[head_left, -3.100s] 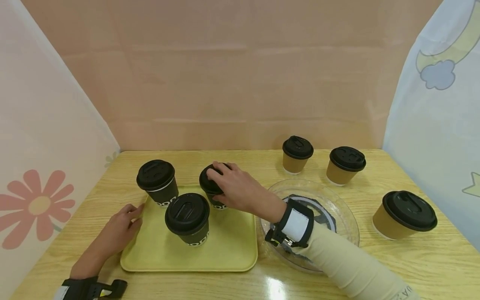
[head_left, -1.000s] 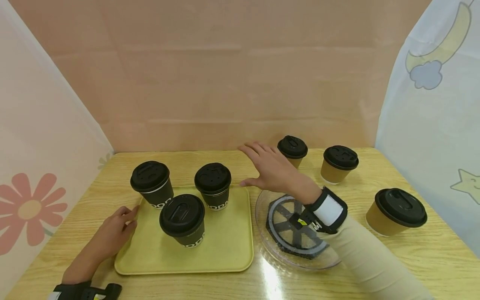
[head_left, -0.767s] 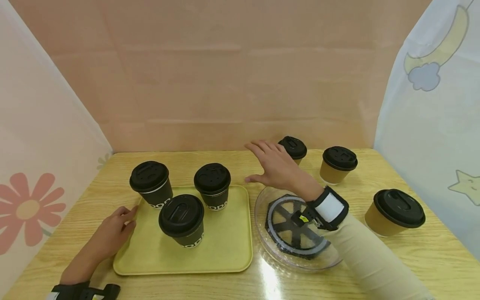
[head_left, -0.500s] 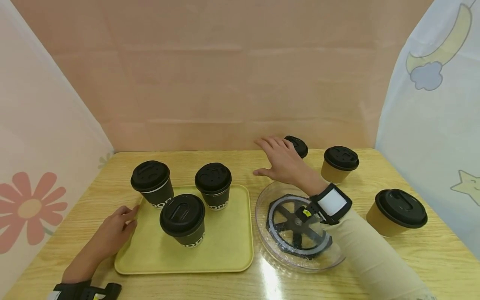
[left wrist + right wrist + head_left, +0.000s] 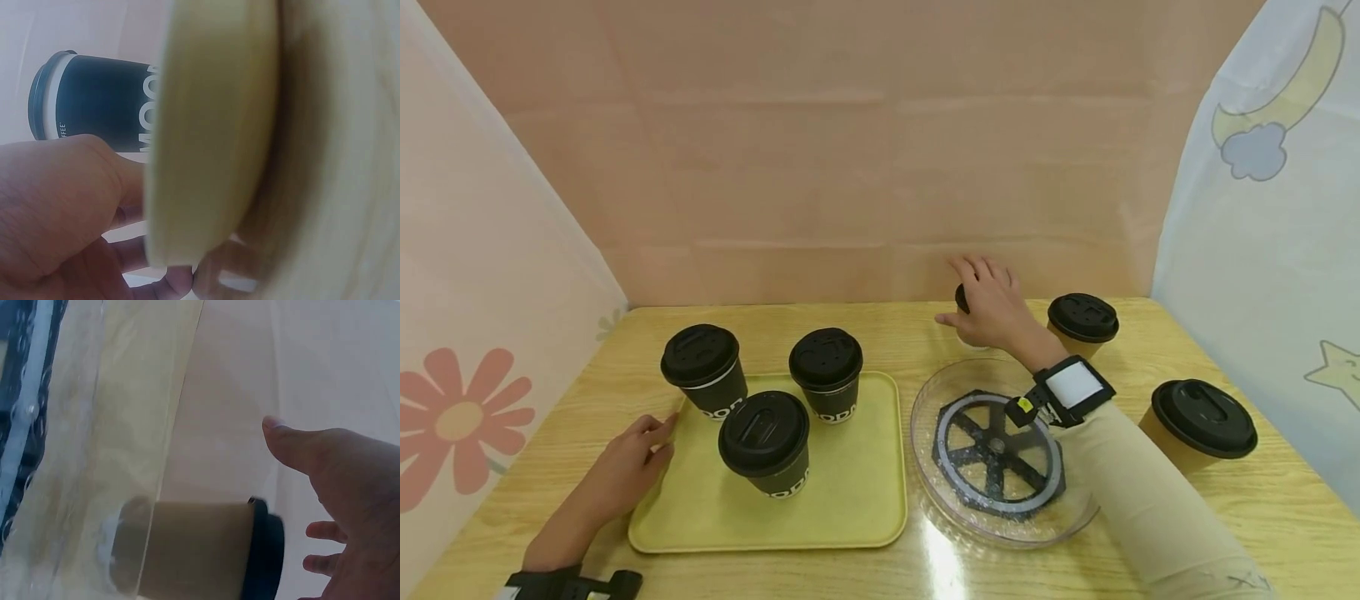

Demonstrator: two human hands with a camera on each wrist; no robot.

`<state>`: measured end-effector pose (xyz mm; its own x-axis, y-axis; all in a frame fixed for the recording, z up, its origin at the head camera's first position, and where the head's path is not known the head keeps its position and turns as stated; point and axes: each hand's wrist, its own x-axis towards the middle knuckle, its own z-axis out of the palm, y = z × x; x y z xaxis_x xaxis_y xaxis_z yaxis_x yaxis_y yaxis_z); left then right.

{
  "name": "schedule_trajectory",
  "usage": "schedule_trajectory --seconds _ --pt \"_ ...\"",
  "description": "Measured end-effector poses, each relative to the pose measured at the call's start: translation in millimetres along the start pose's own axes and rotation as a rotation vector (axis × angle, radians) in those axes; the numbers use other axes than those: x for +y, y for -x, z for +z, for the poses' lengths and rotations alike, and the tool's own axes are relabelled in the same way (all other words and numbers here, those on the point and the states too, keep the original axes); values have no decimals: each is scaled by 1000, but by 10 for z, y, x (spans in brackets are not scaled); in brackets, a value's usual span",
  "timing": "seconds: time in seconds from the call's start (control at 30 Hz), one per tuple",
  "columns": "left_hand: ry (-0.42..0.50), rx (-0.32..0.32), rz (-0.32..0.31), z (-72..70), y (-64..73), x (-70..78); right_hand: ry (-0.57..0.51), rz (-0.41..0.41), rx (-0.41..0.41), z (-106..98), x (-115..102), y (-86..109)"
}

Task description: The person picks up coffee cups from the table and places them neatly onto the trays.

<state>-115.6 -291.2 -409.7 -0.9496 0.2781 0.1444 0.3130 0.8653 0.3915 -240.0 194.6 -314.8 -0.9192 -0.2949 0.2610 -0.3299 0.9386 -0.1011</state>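
My left hand [image 5: 628,467] grips the left rim of the yellow tray [image 5: 842,525]; in the left wrist view its thumb side lies behind the rim, beside a black paper coffee cup [image 5: 100,103]. On the tray stand three lidded black cups: back left [image 5: 703,367], back right [image 5: 827,375] and front [image 5: 767,442]. Farther right, my right hand [image 5: 1000,308] reaches with spread fingers over a brown lidded coffee cup [image 5: 194,547], which it mostly hides in the head view. In the right wrist view the hand is apart from the cup's black lid [image 5: 265,550].
A clear round dish [image 5: 925,475] with a dark spoked wheel-like insert [image 5: 996,446] sits right of the tray, under my right forearm. Two more brown lidded cups stand at the right, one farther back [image 5: 1081,321] and one nearer [image 5: 1202,421]. A plain backdrop [image 5: 880,167] rises behind the table.
My right hand has let go of the back right black cup on the tray and moved right to the rearmost brown cup. My left hand has stayed at the tray's rim.
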Motion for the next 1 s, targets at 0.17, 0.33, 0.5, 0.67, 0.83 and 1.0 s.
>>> schedule_trajectory --seconds 0.17,0.33,0.5,0.67,0.83,1.0 --pt "2 1 -4 4 7 0 -14 16 16 59 138 9" --pt "-1 7 1 -1 -3 -4 -30 41 2 78 205 27" --pt "-3 11 8 -1 -2 1 -33 57 -23 102 240 46" --pt "-3 10 10 -1 -3 3 -55 58 -54 135 270 53" --pt "2 16 11 -10 9 9 -59 25 -45 158 298 63" --pt "3 13 3 -24 23 8 -91 -4 -45 181 304 56"
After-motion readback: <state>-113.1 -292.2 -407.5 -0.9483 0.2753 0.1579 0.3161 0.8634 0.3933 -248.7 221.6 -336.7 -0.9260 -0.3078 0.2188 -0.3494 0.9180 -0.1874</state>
